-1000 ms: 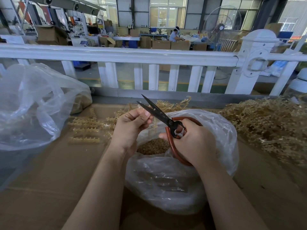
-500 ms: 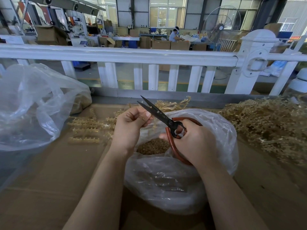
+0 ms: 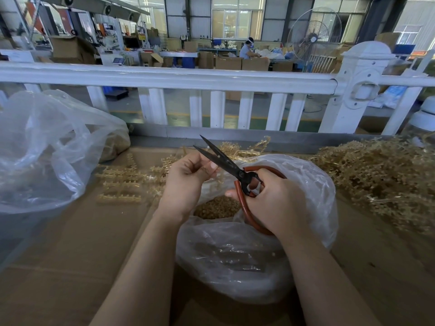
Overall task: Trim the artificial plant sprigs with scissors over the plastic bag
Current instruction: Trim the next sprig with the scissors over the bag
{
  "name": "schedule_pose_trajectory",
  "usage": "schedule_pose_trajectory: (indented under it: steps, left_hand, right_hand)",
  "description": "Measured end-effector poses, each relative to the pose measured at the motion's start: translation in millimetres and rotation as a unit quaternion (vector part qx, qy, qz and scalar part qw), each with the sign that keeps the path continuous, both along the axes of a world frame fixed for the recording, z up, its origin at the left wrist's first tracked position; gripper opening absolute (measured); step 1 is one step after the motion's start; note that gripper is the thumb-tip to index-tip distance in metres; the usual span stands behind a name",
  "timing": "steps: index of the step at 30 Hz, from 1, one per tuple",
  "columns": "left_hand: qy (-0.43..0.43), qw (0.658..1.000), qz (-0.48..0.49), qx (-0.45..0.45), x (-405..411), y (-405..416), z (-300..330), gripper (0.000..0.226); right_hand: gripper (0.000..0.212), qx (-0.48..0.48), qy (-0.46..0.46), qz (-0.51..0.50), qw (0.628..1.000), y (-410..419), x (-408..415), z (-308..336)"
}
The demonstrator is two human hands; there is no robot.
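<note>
My right hand (image 3: 275, 203) grips black scissors (image 3: 223, 162) by their red handles; the blades are slightly parted and point up-left. My left hand (image 3: 188, 177) pinches a thin tan plastic sprig (image 3: 213, 171) right beside the blades. Both hands hover over a clear plastic bag (image 3: 247, 255) with a heap of small tan cut pieces (image 3: 217, 207) inside. The sprig is mostly hidden by my fingers.
A big pile of tan sprigs (image 3: 381, 182) lies at the right. Bare trimmed stems (image 3: 122, 182) lie left of the bag on the cardboard-covered table (image 3: 70, 255). A large clear bag (image 3: 44, 151) fills the left. A white fence (image 3: 188, 78) borders the table's far edge.
The scissor blades have opened a little wider. Both hands stay in nearly the same place over the bag.
</note>
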State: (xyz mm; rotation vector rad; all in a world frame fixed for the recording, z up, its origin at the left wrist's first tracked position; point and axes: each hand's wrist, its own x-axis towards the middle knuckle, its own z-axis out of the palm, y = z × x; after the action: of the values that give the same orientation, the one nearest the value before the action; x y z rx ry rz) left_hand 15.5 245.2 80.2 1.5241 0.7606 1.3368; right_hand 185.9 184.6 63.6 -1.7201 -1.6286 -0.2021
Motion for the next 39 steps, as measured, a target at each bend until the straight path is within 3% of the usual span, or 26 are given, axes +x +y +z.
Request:
schedule_pose_trajectory:
  steps: [7,12,24,33,39]
  left_hand:
    - [-0.025,0.999,-0.023,-0.018,2.7,-1.2,-0.1,0.018]
    - [-0.097,0.992,-0.031,-0.071,1.2,1.9,-0.3,0.02]
    - [-0.149,0.984,-0.036,-0.085,0.1,2.4,-0.8,0.017]
    - [-0.065,0.998,-0.015,-0.016,-0.8,-0.4,0.3,0.026]
    - [-0.042,0.999,-0.027,0.005,-2.2,1.2,0.1,0.014]
  right_hand:
    - [0.086,-0.019,0.018,-0.006,1.0,3.0,1.9,-1.6]
    - [0.081,-0.011,0.01,-0.004,1.0,2.3,1.6,-2.6]
    - [0.08,-0.019,0.016,0.004,1.0,1.8,1.8,-2.2]
    - [0.061,0.01,0.014,0.023,1.0,-2.8,0.4,0.2]
    - [0.076,0.019,0.014,0.025,0.999,-1.7,1.3,-1.2]
